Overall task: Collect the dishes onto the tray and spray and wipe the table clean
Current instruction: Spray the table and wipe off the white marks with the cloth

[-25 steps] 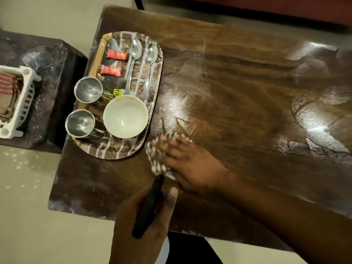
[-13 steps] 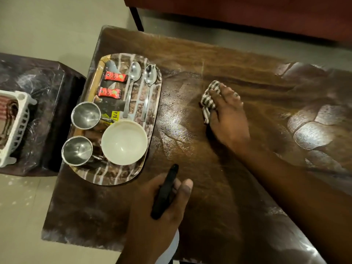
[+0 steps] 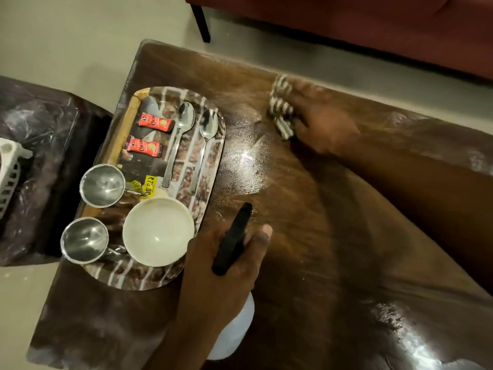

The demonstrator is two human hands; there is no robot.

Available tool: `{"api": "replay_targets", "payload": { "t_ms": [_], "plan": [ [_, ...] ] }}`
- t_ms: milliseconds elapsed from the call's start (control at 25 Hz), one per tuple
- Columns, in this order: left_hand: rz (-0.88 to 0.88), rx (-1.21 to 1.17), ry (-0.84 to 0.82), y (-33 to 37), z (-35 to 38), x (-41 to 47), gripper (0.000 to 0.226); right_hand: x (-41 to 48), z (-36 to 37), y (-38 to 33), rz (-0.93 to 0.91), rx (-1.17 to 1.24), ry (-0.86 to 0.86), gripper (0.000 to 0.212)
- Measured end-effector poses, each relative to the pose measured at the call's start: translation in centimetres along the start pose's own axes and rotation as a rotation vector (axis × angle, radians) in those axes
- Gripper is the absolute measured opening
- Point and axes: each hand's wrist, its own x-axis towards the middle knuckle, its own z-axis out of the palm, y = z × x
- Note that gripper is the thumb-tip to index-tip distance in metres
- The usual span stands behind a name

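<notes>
Wiping near the table's far edge, the right hand presses flat on a striped cloth; the left hand grips the spray bottle. Dishes sit on the tray; wiping looks unfinished.

Tray on table, left of cloth

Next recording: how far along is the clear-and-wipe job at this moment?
Done: the white bowl, two steel cups, two steel spoons and two red sachets sit on the brick-patterned tray. In hand: the right hand, blurred, presses the striped cloth on the brown wooden table; the left hand grips the black-triggered spray bottle. Left, likely: wiping the wet sheen mid-table.
</notes>
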Motion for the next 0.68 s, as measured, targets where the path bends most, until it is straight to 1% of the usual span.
{"api": "replay_targets", "payload": {
  "t_ms": [40,80,120,160,200,240,320,360,400,440,520,600,640,680],
  "plan": [
    [-0.006,-0.024,0.002,0.2,0.0,0.2,0.051,1.4,-0.4,0.3,0.08,0.048,0.015,0.062],
    [-0.007,-0.035,0.008,0.4,0.1,0.4,0.045,2.1,-0.5,0.1,0.122,0.074,0.026,0.061],
    [-0.006,-0.041,0.016,0.5,0.1,0.7,0.04,2.1,-0.2,-0.4,0.12,0.078,0.029,0.061],
    [-0.007,-0.042,0.019,0.7,0.1,1.0,0.039,1.3,0.4,-1.1,0.065,0.05,0.016,0.062],
    [-0.01,-0.039,0.022,0.8,0.2,1.3,0.04,-0.2,1.2,-2.2,-0.063,0.003,-0.019,0.063],
    [-0.01,-0.034,0.028,0.8,0.2,1.6,0.041,-2.0,2.1,-3.2,-0.26,-0.043,-0.08,0.064],
    [-0.009,-0.04,0.026,0.9,0.5,2.0,0.042,-4.4,2.9,-4.2,-0.686,-0.102,-0.263,0.064],
    [-0.001,-0.038,0.023,1.0,0.6,2.0,0.043,-3.9,2.6,-3.8,-0.825,-0.142,-0.307,0.064],
    [0.007,-0.024,0.016,1.0,0.7,1.8,0.044,-2.9,2.2,-2.8,-0.844,-0.18,-0.297,0.062],
    [0.011,-0.004,0.007,1.0,0.8,1.4,0.044,-1.9,2.0,-1.8,-0.732,-0.191,-0.248,0.062],
    [-0.011,0.027,-0.004,0.6,0.8,0.3,0.048,-0.6,1.4,0.2,-0.328,-0.106,-0.091,0.064],
    [-0.047,0.032,-0.019,-0.1,0.5,-1.4,0.056,-1.6,1.6,0.6,0.056,0.046,0.075,0.064],
    [-0.058,0.037,-0.034,-0.5,0.3,-2.2,0.059,-2.9,2.2,-0.5,0.191,0.102,0.149,0.063],
    [-0.064,0.042,-0.052,-0.7,-0.1,-3.0,0.059,-4.8,3.1,-2.1,0.268,0.138,0.191,0.062]
  ]
}}
